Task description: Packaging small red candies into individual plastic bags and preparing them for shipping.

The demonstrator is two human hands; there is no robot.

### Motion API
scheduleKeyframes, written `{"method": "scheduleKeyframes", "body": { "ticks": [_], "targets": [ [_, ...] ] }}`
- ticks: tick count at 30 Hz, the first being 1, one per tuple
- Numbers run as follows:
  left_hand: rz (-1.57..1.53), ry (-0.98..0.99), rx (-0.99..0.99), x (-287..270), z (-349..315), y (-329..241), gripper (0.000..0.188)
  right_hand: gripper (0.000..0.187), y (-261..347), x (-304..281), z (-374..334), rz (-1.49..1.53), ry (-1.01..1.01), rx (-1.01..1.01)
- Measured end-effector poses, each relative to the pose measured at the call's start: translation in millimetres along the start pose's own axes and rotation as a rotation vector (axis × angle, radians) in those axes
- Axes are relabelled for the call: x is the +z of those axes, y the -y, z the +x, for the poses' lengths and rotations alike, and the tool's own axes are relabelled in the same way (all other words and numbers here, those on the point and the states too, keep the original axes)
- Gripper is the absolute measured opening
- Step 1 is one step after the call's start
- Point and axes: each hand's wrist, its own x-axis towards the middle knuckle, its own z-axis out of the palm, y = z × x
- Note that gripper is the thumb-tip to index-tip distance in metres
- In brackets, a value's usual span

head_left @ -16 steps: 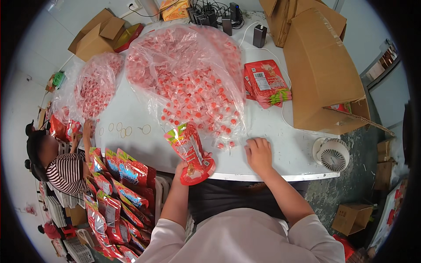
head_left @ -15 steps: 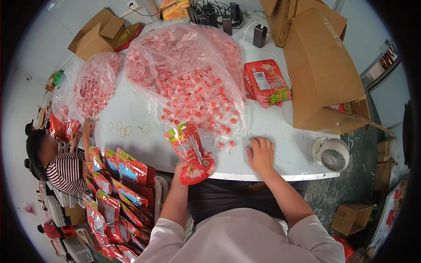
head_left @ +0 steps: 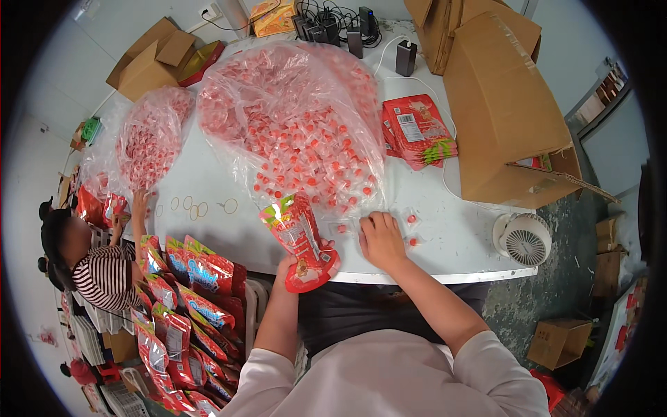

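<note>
My left hand (head_left: 329, 260) is closed around the lower part of a red stand-up pouch (head_left: 297, 233) with a green top corner, held tilted over the table's front edge. Palm down on the white table, my right hand (head_left: 383, 240) has its fingers stretched out. What lies under its fingers is hidden. Close to it are single wrapped red candies: one candy (head_left: 341, 228) on its left and another candy (head_left: 415, 242) on its right. Beyond both hands, a large clear bag (head_left: 278, 90) spills a heap of the same wrapped candies (head_left: 313, 160).
Flat red pouches (head_left: 417, 128) are stacked beside a big cardboard box (head_left: 504, 118). A white fan (head_left: 524, 240) stands at the right corner. Filled pouches (head_left: 184, 313) crowd my left side. Rubber bands (head_left: 200, 209) lie on the table; a person in stripes (head_left: 104, 274) works farther left.
My right hand has moved left along the table, to where a loose candy lay. Candies now show to its right, where the hand was. The left hand and pouch have stayed put.
</note>
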Motion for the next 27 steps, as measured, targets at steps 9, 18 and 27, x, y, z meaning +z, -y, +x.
{"method": "scheduleKeyframes", "body": {
  "ticks": [9, 18, 27],
  "targets": [
    [-0.096, -0.025, -0.025, 5.2, -3.5, 1.1, 0.072, 0.064, 29.9, -27.2, -10.2, 0.073, -0.164, -0.138],
    [-0.018, -0.043, 0.09, -11.3, -0.3, 1.1, 0.077, 0.069, 27.2, 6.4, 21.0, 0.013, -0.033, 0.029],
    [-0.015, 0.014, 0.064, 2.8, 2.6, -1.6, 0.077, 0.039, 11.6, -5.7, -5.9, -0.053, -0.077, -0.061]
  ]
}}
